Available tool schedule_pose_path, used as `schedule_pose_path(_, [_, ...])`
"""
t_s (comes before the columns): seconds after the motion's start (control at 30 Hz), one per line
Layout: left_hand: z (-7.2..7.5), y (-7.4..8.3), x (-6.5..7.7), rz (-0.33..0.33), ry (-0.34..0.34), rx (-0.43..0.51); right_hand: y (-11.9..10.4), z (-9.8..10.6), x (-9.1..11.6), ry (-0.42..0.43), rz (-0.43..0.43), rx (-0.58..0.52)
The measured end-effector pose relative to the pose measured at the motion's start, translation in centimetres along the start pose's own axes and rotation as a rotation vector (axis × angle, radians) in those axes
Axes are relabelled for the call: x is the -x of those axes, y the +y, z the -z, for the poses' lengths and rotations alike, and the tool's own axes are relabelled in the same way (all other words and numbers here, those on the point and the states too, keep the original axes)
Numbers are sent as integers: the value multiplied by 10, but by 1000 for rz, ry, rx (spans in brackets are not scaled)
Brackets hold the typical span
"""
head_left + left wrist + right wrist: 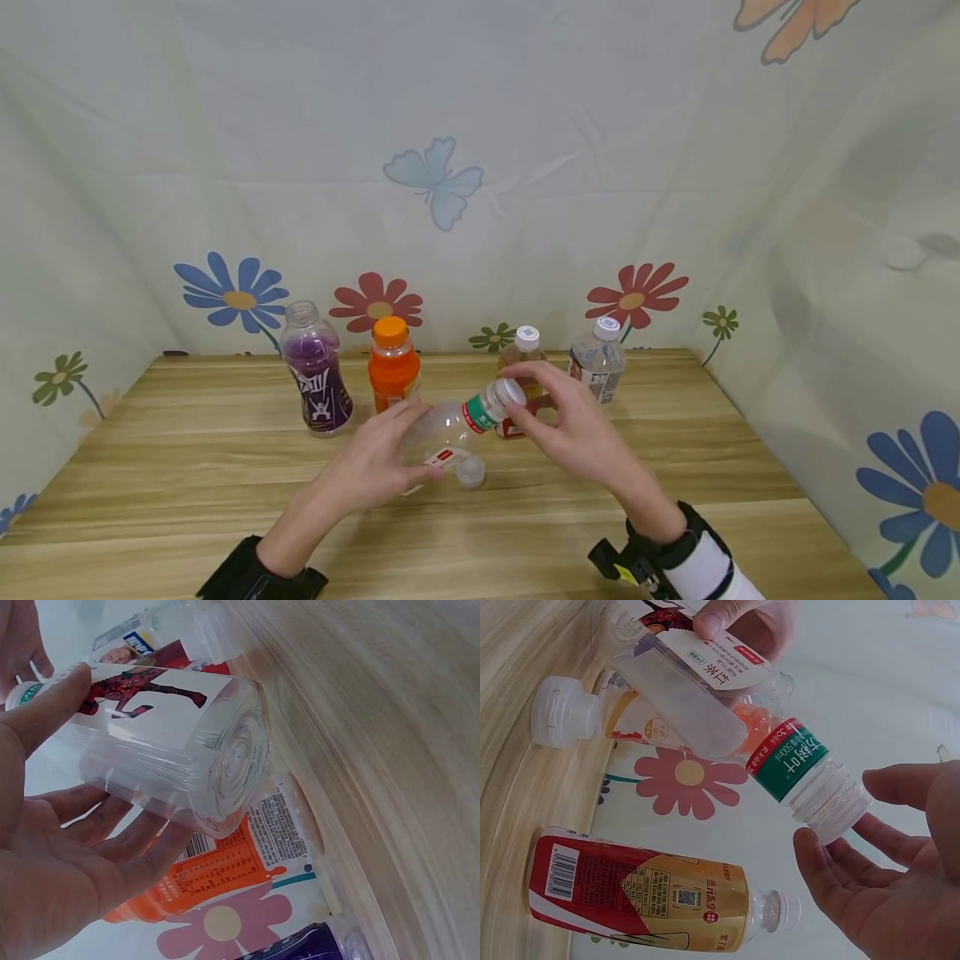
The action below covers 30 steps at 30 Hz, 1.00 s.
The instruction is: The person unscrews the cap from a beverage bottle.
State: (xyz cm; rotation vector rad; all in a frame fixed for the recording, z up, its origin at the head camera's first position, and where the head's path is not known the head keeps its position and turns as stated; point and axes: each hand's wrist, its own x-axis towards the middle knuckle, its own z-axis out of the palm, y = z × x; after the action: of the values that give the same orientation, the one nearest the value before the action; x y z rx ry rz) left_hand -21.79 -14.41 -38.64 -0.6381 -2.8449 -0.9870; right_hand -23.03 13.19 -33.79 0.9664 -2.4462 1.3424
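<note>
My left hand (382,458) grips a clear bottle (150,761) round its body, thumb over the label and fingers on the opposite side. The bottle is tilted, its neck pointing up to the right, with a green and red band (789,759) below the cap. My right hand (573,421) pinches the bottle's clear cap (840,814) between thumb and fingertips. On the table below the bottle sits a loose translucent white cap (471,472), shown in the right wrist view as a wide cap (559,712) with a narrower part.
Behind my hands stand a purple bottle (318,383) with an open mouth, an orange bottle (393,367), an amber bottle (645,892) partly behind my right hand, and a clear bottle (597,362) with a white cap. A flowered cloth (525,233) hangs behind the wooden table (187,467).
</note>
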Motion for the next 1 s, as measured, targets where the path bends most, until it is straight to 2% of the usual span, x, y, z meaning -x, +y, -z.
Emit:
schedule_pose_path(0.73, [0, 1, 1, -10, 8, -15, 1, -2, 0, 27, -82, -58])
schedule_pose_path(1.0, [0, 0, 0, -12, 16, -20, 2, 0, -1, 15, -48, 17])
